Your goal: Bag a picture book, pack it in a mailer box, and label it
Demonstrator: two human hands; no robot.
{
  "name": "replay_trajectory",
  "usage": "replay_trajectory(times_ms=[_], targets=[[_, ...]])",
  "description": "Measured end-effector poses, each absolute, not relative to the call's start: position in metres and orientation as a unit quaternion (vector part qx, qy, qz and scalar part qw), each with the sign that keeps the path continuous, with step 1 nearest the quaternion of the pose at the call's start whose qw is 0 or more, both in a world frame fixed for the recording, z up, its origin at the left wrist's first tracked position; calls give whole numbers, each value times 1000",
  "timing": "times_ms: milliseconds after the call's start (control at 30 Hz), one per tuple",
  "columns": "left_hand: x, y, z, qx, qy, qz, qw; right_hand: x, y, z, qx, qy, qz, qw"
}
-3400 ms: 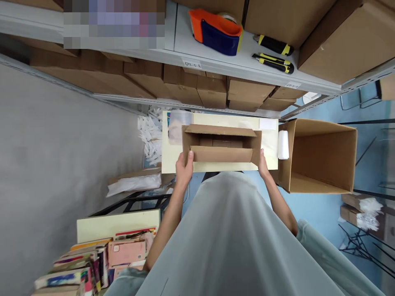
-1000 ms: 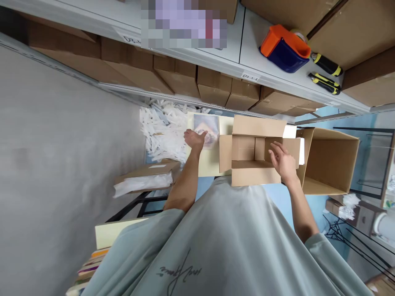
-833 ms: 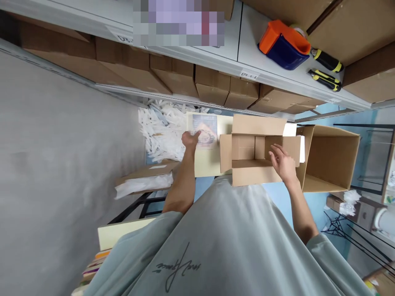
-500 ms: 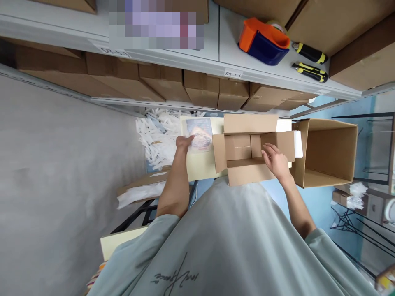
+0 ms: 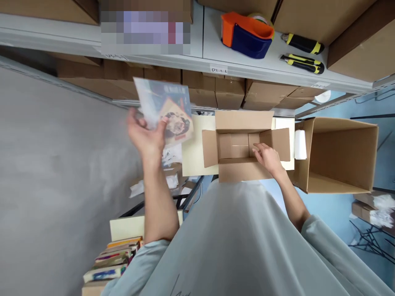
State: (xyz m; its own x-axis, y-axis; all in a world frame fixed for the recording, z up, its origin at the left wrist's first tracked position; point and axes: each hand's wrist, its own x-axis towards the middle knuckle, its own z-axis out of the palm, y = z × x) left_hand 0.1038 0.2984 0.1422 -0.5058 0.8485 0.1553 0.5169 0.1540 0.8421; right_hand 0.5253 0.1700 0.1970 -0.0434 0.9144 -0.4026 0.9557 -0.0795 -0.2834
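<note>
My left hand (image 5: 147, 139) just got the printed sheet (image 5: 171, 106) up off the counter (image 5: 196, 160), fingers pinching it, so that's in hand left of the open box (image 5: 237, 172), where my right hand (image 5: 268, 158) sits half open, gripping nothing.

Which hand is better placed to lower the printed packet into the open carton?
Likely the left hand: it holds the packet, left of the carton. The right hand, at the carton's right end, holds no packet.

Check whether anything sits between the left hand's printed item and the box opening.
Nothing visible stands between the printed item in the left hand and the box opening; the left flap is folded outward. The right hand overlaps only its near right corner.
</note>
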Motion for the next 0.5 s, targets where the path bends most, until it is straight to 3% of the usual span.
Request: replay_trajectory(times_ms=[167, 267, 400, 500], targets=[[159, 257, 267, 574, 595, 543, 144, 544, 178, 240, 648, 723, -213, -112], [227, 233, 306, 639, 594, 426, 241, 558, 181, 279, 609, 751, -156, -202], [303, 221, 279, 724, 569, 224, 319, 577, 194, 293, 556, 790, -143, -214], [332, 226, 229, 789, 505, 142, 320, 586, 209, 266, 531, 819, -194, -98]])
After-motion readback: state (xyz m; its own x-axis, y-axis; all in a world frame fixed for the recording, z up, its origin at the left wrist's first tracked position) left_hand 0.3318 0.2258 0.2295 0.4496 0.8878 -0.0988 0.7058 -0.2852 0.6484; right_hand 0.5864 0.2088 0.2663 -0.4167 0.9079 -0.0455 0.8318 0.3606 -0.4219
